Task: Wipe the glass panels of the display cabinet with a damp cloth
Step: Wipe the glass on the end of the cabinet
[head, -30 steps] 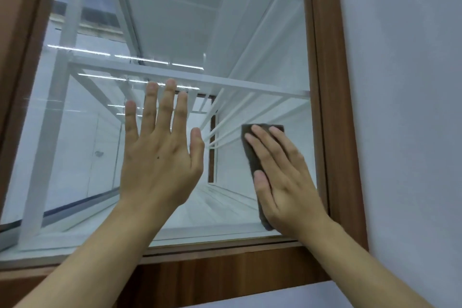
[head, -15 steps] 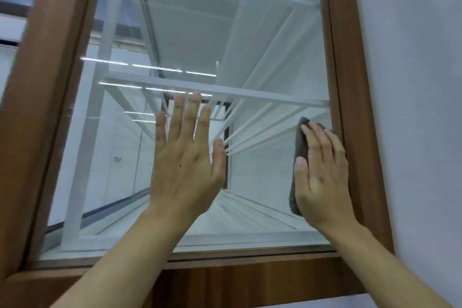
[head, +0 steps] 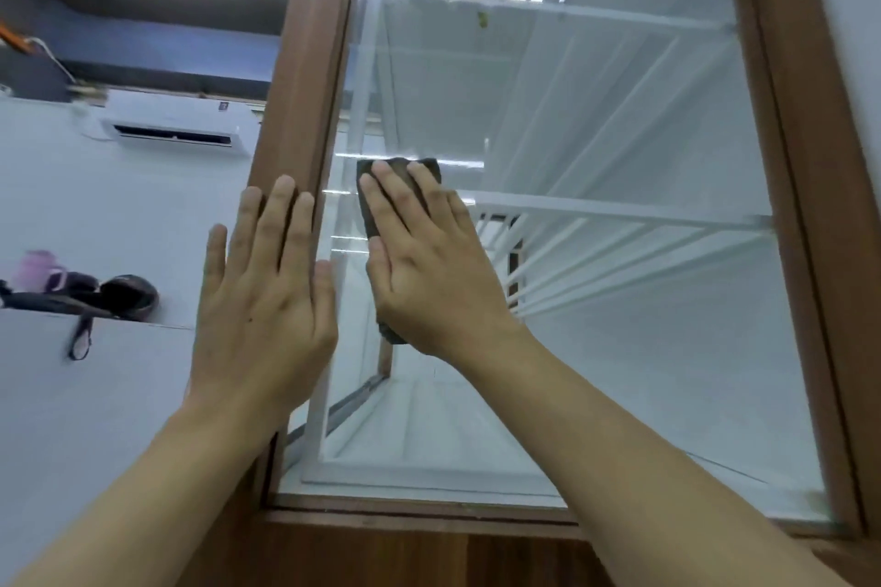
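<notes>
1. The right hand [head: 429,272] presses a dark cloth [head: 401,172] flat against the glass panel [head: 619,348], at mid height and close to the panel's left edge.
2. The right fingers [head: 429,200] lie straight and slightly spread on top of the cloth, and none curls round it. Judged purpose: a flat palm spreads pressure so the whole cloth meets the glass.
3. The left hand [head: 260,300] is open and holds nothing. Its fingers [head: 281,224] are straight and close together, with the tips over the wooden frame [head: 305,62] beside the panel. Judged purpose: this braces the body and keeps most of that hand off the glass.
4. Most of the cloth is hidden under the right hand. Only its top edge, left edge and a lower corner show. Its dampness cannot be told.
5. A small yellowish speck [head: 482,18] sits high on the panel. It may be on the glass or inside the cabinet; the view does not settle this.
6. White shelves [head: 619,207] behind the glass and reflected ceiling lights make streaks hard to make out.
7. The panel's top edge is cut off.
</notes>
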